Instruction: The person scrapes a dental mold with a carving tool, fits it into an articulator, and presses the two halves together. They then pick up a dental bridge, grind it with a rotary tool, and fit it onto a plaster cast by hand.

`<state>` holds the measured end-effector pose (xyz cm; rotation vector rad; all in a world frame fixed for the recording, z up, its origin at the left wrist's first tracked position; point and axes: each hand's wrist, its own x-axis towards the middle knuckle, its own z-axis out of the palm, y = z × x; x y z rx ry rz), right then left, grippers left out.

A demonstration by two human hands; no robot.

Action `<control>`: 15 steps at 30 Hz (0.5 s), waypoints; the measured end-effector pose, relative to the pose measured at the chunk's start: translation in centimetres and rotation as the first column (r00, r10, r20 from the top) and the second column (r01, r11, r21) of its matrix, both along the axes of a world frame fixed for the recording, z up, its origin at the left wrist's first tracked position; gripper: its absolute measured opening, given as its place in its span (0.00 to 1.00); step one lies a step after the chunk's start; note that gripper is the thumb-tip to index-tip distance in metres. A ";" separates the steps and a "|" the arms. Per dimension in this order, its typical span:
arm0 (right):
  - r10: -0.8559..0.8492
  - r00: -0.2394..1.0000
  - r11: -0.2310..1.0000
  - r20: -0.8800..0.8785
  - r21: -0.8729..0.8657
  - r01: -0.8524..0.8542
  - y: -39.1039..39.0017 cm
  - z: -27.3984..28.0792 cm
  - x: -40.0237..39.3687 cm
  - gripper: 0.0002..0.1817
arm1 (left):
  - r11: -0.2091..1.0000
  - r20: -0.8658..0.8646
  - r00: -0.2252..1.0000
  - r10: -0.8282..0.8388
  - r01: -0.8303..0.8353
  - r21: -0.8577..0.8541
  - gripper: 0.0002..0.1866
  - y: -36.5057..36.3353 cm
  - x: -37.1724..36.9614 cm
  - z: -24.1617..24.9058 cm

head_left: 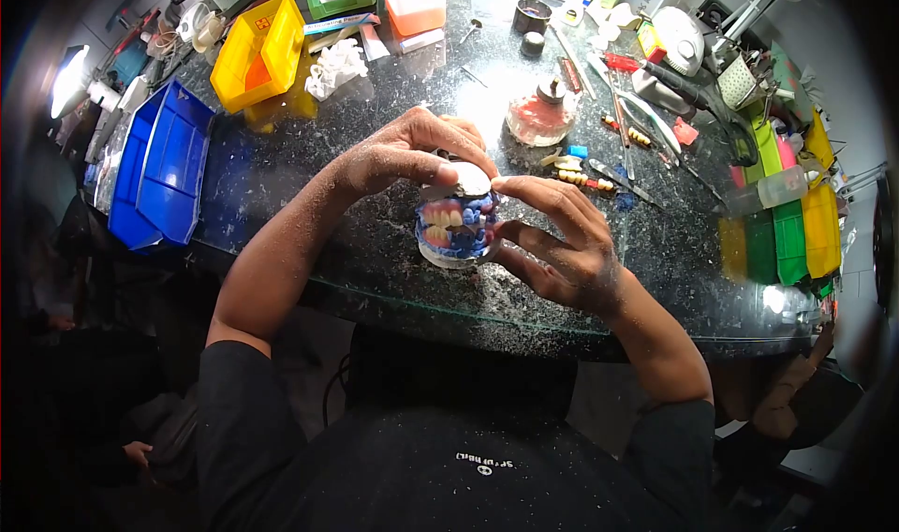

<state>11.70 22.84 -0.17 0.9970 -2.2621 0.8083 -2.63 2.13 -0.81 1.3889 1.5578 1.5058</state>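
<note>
A dental model (pixel 451 218) with cream teeth, pink gum and blue wax stands upright on the dark tabletop, its upper and lower halves together. Its top is white plaster, and the base is pale too. My left hand (pixel 412 153) closes over the plaster top from the left, thumb in front and the other fingers partly hidden behind. From the right, my right hand (pixel 567 242) grips the model's side with bent fingers, the index fingertip at the upper edge. White dust clings to both forearms.
Plaster crumbs cover the dark bench (pixel 365 251). A blue bin (pixel 164 171) and a yellow bin (pixel 257 54) stand at left. Behind lies a pink-and-white plaster model (pixel 541 118). Strips of teeth (pixel 582 178), hand tools and a handpiece (pixel 670 82) lie at right.
</note>
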 end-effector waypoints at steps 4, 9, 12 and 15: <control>-0.017 1.000 1.000 0.015 0.008 0.017 0.2 0.3 0.0 0.10 | 0.990 0.195 0.975 -0.111 0.090 0.113 0.23 0.0 -0.8 -0.9; -0.058 0.998 0.998 0.015 0.001 0.058 0.4 0.3 -0.1 0.09 | 0.952 0.279 0.952 0.126 -0.195 0.235 0.17 -1.2 -1.8 -6.3; -0.040 0.999 0.999 0.012 0.024 0.040 0.6 0.2 -0.1 0.09 | 0.959 0.552 0.826 0.116 -0.237 0.153 0.19 -0.7 -1.3 -3.2; -0.031 0.999 0.999 0.007 0.010 0.031 0.5 0.3 0.0 0.09 | 0.889 0.235 0.864 0.446 -0.458 -0.004 0.25 -0.4 -1.7 -2.6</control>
